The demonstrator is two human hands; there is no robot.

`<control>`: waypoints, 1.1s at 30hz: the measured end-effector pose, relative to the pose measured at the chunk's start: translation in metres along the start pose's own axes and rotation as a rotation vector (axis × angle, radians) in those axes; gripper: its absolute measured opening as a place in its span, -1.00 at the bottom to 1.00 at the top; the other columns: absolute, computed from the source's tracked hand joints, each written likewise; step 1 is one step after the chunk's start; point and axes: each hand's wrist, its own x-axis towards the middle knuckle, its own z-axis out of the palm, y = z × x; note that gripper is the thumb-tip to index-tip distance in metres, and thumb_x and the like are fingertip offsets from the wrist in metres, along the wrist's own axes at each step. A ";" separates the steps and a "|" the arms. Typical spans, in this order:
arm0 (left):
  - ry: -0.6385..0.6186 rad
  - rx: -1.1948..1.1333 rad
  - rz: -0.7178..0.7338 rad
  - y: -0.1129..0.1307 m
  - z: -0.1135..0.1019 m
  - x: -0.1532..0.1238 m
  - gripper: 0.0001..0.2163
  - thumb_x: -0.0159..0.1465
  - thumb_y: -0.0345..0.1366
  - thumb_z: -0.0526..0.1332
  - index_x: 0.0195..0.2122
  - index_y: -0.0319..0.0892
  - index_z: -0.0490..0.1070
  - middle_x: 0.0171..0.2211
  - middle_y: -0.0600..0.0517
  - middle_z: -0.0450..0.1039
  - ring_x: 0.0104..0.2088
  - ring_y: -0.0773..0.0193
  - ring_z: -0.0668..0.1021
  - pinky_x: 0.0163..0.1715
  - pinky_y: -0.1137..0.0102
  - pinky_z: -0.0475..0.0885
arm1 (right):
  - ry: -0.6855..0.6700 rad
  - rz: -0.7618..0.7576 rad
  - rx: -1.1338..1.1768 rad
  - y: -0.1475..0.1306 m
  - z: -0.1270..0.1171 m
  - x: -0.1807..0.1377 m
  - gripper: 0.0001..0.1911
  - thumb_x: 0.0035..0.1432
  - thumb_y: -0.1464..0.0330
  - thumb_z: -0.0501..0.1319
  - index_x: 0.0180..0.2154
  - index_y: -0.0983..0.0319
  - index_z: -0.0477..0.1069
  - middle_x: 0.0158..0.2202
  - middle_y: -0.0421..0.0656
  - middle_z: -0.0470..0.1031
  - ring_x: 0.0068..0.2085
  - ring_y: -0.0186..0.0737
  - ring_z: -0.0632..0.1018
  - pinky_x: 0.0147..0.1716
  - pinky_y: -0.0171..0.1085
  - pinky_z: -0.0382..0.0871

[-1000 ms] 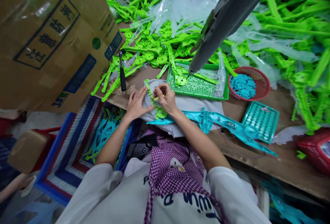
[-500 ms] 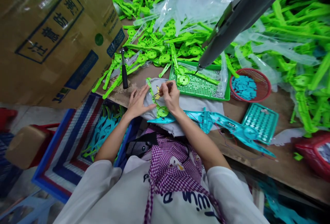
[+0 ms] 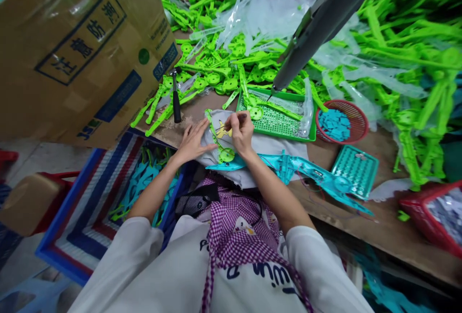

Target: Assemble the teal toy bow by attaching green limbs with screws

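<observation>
A long green plastic part (image 3: 216, 140) with a round end lies on a grey cloth (image 3: 267, 147) at the near edge of the bench. My left hand (image 3: 192, 141) rests flat beside it, fingers stretched out and pressing the part and cloth. My right hand (image 3: 241, 130) hovers over the part with fingertips pinched on something small and thin that I cannot make out. A turquoise plastic part (image 3: 306, 173) with thin wires lies just right of my right wrist.
A black hammer (image 3: 176, 99) lies left of the cloth. Behind are a green perforated tray (image 3: 281, 123), a red basket of blue pieces (image 3: 341, 120), a teal tray (image 3: 355, 169) and heaps of green parts (image 3: 231, 58). A grey tool arm (image 3: 317, 24) hangs above. A cardboard box (image 3: 72, 48) stands left.
Both hands stay on the green part; the right hand's pinch has shifted slightly. The view has swung a little, sliding the bench contents leftward.
</observation>
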 end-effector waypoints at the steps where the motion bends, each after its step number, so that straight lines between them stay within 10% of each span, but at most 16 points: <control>1: 0.013 -0.028 0.009 -0.001 -0.002 0.001 -0.31 0.37 0.13 0.06 0.41 -0.15 0.07 0.43 -0.16 0.05 0.42 0.02 0.16 0.41 0.00 -0.03 | -0.012 -0.004 0.004 -0.001 0.000 0.003 -0.61 0.30 -0.06 0.11 -0.29 0.12 0.23 -0.48 -0.34 0.42 -0.52 -0.42 0.48 -0.47 -0.34 0.39; 7: 0.198 -0.094 0.065 -0.001 -0.016 0.023 -0.61 0.42 -0.24 0.00 0.19 -0.16 0.42 0.25 -0.09 0.40 0.26 0.13 0.43 0.30 0.16 0.29 | -0.123 -0.028 -0.086 -0.018 -0.008 0.017 -0.66 0.31 -0.01 0.12 -0.21 0.13 0.32 -0.32 -0.24 0.51 -0.39 -0.35 0.55 -0.32 -0.27 0.47; 19: 0.059 -0.005 0.045 -0.014 -0.027 0.077 -0.80 0.13 -0.37 0.23 -0.27 -0.18 0.64 -0.12 -0.08 0.56 -0.09 0.08 0.58 0.04 0.23 0.47 | -0.758 -0.265 -0.891 -0.009 -0.032 0.006 -0.65 0.22 0.50 0.12 0.02 0.29 0.47 0.19 0.11 0.45 0.19 0.08 0.45 0.19 0.09 0.35; 27: 0.017 0.004 0.012 -0.009 -0.024 0.090 -0.86 0.10 -0.42 0.23 -0.38 -0.18 0.60 -0.22 -0.07 0.55 -0.14 0.08 0.59 0.01 0.25 0.50 | -0.782 -0.296 -0.964 -0.034 -0.024 -0.044 -0.55 0.37 0.29 0.11 0.23 0.24 0.37 0.28 0.04 0.40 0.32 0.06 0.38 0.26 0.14 0.29; 33: 0.319 -0.159 0.046 0.006 -0.024 0.016 -0.71 0.31 -0.30 0.13 0.01 -0.15 0.50 0.24 -0.12 0.30 -0.03 0.15 0.58 0.09 0.16 0.50 | -0.596 -0.335 -0.841 -0.051 -0.044 -0.079 -0.57 0.39 0.27 0.10 0.22 0.19 0.38 0.20 0.05 0.49 0.22 0.00 0.49 0.17 0.05 0.41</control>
